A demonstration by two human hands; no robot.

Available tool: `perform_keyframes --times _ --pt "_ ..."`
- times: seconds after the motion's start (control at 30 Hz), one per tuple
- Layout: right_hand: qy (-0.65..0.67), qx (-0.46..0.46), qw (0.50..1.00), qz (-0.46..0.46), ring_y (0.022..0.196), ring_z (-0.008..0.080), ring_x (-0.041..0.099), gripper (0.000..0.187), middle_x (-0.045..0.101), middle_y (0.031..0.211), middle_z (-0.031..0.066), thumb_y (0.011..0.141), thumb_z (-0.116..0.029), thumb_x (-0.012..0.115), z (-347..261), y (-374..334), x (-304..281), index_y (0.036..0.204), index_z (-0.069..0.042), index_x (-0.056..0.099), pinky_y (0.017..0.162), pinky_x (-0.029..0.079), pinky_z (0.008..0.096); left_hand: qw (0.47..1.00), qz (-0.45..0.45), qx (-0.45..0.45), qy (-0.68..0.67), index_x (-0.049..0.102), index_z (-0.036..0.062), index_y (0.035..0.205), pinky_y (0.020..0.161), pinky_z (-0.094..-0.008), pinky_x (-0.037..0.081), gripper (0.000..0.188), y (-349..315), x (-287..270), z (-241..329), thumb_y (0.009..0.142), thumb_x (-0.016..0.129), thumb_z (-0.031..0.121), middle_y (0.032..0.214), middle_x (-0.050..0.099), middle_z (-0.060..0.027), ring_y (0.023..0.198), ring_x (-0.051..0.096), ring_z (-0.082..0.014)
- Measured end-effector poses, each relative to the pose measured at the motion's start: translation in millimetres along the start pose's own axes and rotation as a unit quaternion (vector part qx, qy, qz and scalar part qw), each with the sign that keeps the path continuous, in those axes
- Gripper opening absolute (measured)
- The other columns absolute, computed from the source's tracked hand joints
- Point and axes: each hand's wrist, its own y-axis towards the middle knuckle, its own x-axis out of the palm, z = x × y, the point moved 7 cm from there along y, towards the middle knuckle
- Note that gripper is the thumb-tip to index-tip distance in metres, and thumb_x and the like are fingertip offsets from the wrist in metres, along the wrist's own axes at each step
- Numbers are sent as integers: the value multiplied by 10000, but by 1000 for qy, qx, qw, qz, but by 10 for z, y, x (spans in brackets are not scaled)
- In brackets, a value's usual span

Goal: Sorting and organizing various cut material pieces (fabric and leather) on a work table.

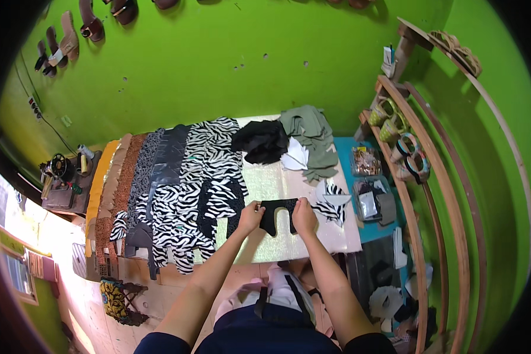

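Observation:
A black cut piece of fabric [269, 220], with a U-shaped notch in its lower edge, is stretched between my hands above the near edge of the table [271, 251]. My left hand [252, 217] pinches its left end, and my right hand [304, 217] grips the right end. Left of my hands lie zebra-print pieces [180, 203], overlapping a black textured piece. To the right, close to my right hand, are smaller zebra-print pieces [335, 213] with pale cut shapes. Behind the held piece sit a crumpled black cloth [259, 141], white pieces [295, 157] and olive-green cloth [312, 138].
Yellow, tan, rust and grey material strips [149, 159] cover the table's left side. A machine with a handwheel [59, 165] stands beyond them. Plastic tubs [367, 160] and a wooden rack [416, 233] with sandals are at the right. A patterned stool [115, 301] stands at the lower left.

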Motion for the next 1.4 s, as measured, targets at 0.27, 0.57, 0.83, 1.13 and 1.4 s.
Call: perform_keyframes --times 0.27,0.57,0.83,1.13,1.4 --pt "-218 -133 963 81 1101 281 409 306 481 1132 124 744 -109 518 418 292 -660 1045 -72 559 947 276 473 992 15 62 106 498 18 1102 856 -411 415 369 -72 197 287 780 576 179 1058 488 -230 981 497 -374" --pt "-246 -198 949 -16 1005 247 486 280 530 1011 82 730 -139 575 955 425 -769 1006 -92 579 1015 196 529 992 -57 112 5 494 -1 1090 807 -345 453 316 -284 744 546 813 538 144 1056 482 -185 894 544 -296" --pt "50 -250 953 -164 823 326 555 156 569 862 147 790 -107 544 397 387 -649 921 -24 563 744 433 387 989 -23 146 -17 517 5 1112 726 -314 456 363 -243 769 848 817 589 203 987 558 -161 815 574 -220" --pt "209 -127 930 -276 696 251 622 270 637 787 144 751 -210 667 240 362 24 896 0 577 629 466 319 999 -41 4 -8 620 13 802 555 -281 420 236 -257 487 328 854 533 227 641 579 -81 564 532 -143" --pt "115 -77 949 -282 628 246 611 275 630 695 125 727 -267 693 345 363 312 817 -19 616 584 460 317 996 4 -49 73 621 18 815 590 -325 457 227 -145 297 81 810 563 238 687 624 -125 621 605 -226"
